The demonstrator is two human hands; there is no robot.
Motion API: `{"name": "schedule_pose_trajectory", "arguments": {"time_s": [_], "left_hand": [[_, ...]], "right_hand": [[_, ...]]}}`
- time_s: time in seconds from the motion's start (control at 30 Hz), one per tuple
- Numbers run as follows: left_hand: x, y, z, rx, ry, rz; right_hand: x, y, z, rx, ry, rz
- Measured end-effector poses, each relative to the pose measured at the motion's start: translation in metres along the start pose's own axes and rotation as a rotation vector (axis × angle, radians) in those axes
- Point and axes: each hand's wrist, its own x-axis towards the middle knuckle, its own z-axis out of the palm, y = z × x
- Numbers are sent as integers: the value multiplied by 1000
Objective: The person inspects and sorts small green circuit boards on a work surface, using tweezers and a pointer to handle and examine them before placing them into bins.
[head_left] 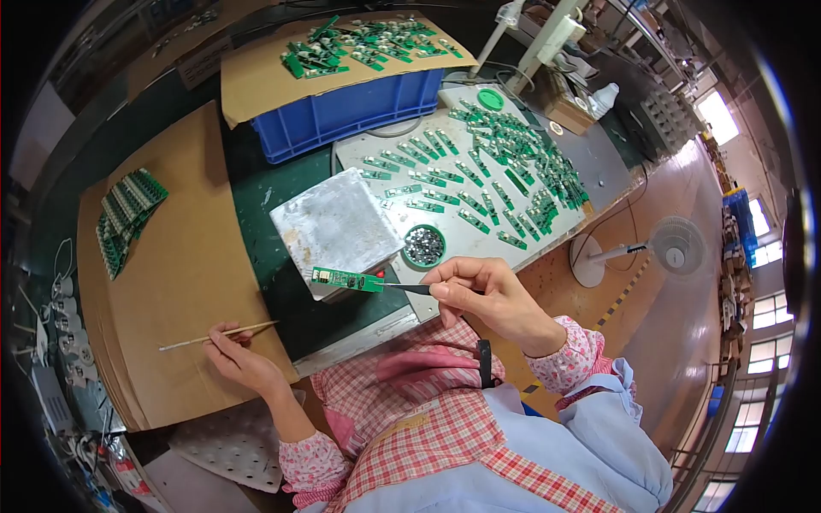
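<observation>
In my right hand [479, 295] is a pair of dark tweezers [408, 288], fingers pinched round them. Their tips meet the right end of a small green circuit board [346, 280], which is held over the front edge of a metal block [338, 224]. My left hand [237, 355] pinches a thin wooden stick [218, 336] above the brown cardboard [171, 299]. A round green dish [424, 246] of small metal parts stands right of the block. Many green boards [470, 175] lie on the white panel [363, 152] behind it.
A blue crate [342, 114] at the back bears cardboard [248, 85] with a heap of boards. More boards [128, 214] are stacked on the left cardboard. A white fan [676, 248] stands on the floor at the right.
</observation>
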Motion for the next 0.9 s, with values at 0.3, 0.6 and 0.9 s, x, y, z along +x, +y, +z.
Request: {"name": "schedule_pose_trajectory", "arguments": {"time_s": [0.3, 0.6, 0.9], "left_hand": [[3, -4, 0, 24, -10, 9], [6, -8, -4, 115, -51, 59], [6, -9, -3, 175, -37, 81]], "right_hand": [[-49, 31, -56, 17, 481, -176], [-43, 102, -110, 15, 579, -124], [-31, 114, -129, -10, 538, -33]]}}
